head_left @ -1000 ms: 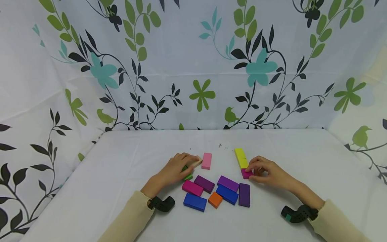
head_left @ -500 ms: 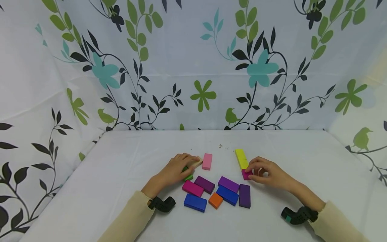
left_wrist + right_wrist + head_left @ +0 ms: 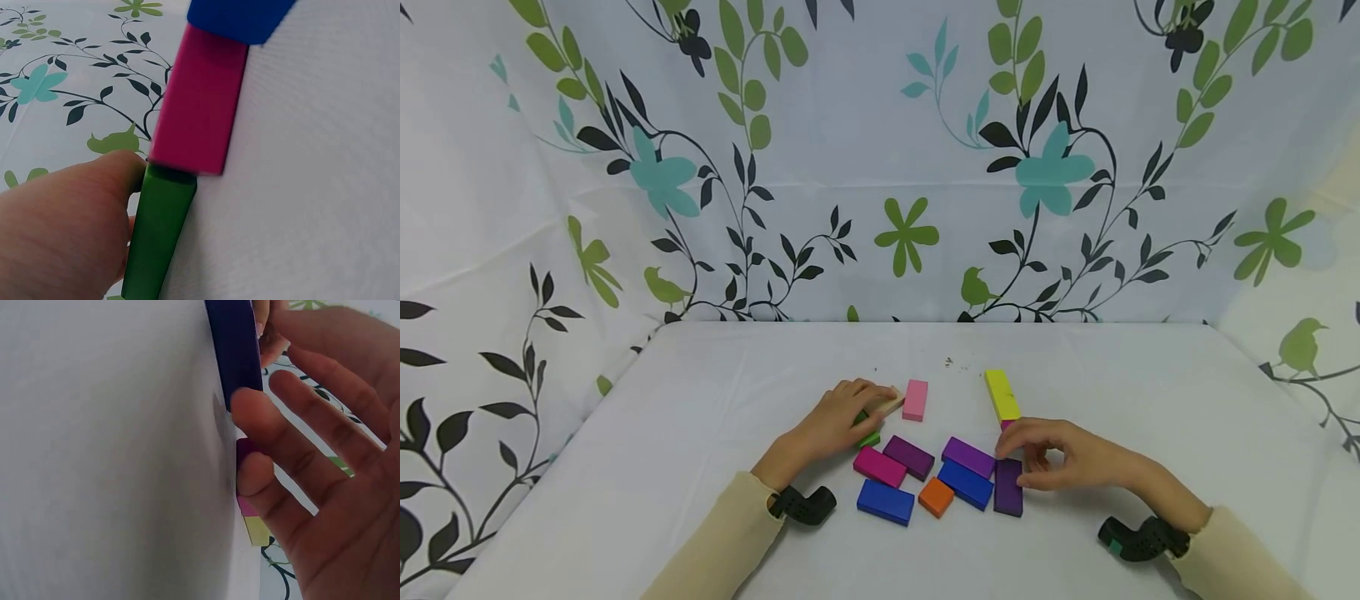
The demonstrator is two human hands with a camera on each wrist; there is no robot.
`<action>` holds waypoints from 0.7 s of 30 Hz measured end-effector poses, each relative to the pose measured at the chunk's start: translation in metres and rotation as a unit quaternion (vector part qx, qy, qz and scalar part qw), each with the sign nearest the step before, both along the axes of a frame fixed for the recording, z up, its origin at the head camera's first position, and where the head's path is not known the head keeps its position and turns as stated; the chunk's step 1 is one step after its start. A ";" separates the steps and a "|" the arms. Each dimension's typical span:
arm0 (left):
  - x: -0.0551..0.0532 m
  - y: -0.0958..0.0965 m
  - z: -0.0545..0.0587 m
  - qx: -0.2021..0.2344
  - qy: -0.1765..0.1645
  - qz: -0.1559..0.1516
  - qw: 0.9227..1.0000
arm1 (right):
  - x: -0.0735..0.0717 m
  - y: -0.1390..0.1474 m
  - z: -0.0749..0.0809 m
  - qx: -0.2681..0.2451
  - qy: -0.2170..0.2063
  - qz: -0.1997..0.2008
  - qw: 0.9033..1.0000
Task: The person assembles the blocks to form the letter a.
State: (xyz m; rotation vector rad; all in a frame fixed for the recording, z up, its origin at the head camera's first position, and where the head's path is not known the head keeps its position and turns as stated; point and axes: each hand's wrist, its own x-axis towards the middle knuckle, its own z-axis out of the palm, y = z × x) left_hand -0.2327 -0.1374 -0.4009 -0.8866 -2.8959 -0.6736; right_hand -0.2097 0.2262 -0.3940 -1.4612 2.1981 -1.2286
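My left hand (image 3: 831,418) grips a plain wooden block (image 3: 891,403) between thumb and fingers, beside a pink block (image 3: 915,400). A green block (image 3: 159,231) stands against its thumb side, end to end with a magenta block (image 3: 200,106). My right hand (image 3: 1071,454) hovers around the far end of a dark purple block (image 3: 1008,490), thumb on the right and fingertips on the left. Its fingers are loosely bent and spread in the right wrist view, with nothing between them. A smaller magenta block (image 3: 247,445) touching the yellow block (image 3: 1002,395) is partly hidden behind the fingers.
Between the hands lie a plum block (image 3: 909,457), a violet block (image 3: 968,457), two blue blocks (image 3: 885,502) and an orange block (image 3: 936,497). The white table (image 3: 760,367) ends at a leaf-patterned cloth (image 3: 850,125).
My right hand has let go of the small magenta block beside the yellow one and moved towards me, over the dark purple block's far end. My left hand has stayed put.
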 end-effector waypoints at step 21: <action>0.000 0.000 0.000 0.001 0.000 -0.002 1.000 | 0.003 0.001 0.002 0.042 0.012 0.039 0.998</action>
